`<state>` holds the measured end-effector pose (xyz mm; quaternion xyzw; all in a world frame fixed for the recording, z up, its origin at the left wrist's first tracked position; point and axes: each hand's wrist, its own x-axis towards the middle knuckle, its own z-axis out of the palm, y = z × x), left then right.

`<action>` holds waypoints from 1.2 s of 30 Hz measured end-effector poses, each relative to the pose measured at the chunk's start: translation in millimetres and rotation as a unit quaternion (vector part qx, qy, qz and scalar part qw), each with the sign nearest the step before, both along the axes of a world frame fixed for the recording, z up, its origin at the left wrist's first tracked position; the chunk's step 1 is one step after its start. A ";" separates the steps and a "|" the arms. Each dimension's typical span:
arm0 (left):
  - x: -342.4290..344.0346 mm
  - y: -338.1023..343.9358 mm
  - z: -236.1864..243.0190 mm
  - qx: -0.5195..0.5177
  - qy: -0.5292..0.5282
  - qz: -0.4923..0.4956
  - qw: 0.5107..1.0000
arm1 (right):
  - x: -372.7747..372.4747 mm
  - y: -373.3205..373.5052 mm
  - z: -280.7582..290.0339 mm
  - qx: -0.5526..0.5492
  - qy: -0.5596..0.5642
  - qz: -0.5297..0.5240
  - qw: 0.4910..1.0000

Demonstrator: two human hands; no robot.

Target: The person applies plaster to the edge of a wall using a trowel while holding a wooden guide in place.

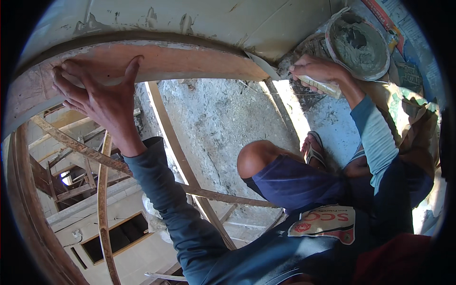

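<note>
A long wooden board (pixel 190 61) runs along the foot of the tiled wall, its upper edge smeared with grey mortar. My left hand (pixel 97 92) presses on the board's left part with thumb and fingers spread wide. At the board's right end, my right hand (pixel 316 72) is closed around the pale wooden handle of a trowel (pixel 329 89). Its thin metal blade (pixel 262 65) reaches left to the board's end, beside the wall. Just right of that hand stands a round bucket (pixel 327 45) with wet grey mortar (pixel 356 45) inside.
Smears of mortar mark the tiled wall (pixel 228 19). Cement bags (pixel 411 76) lie around the bucket. Below left, wooden poles (pixel 102 204) and crossing beams (pixel 166 123) stand over an open drop. My sandalled foot (pixel 313 149) rests on the rough concrete floor (pixel 209 118).
</note>
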<state>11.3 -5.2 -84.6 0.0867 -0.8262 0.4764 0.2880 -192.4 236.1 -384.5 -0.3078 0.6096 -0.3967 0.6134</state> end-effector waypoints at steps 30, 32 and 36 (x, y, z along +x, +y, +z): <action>5.4 11.5 21.1 0.115 0.077 -0.031 0.990 | 12.9 -77.2 280.4 -0.538 0.330 -0.184 0.753; 5.0 9.0 21.6 0.109 0.084 -0.036 0.990 | 17.8 -82.5 284.3 -0.519 0.338 -0.167 0.767; 4.1 7.6 20.3 0.142 0.080 -0.055 0.985 | 14.2 -75.2 263.9 -0.482 0.318 -0.116 0.808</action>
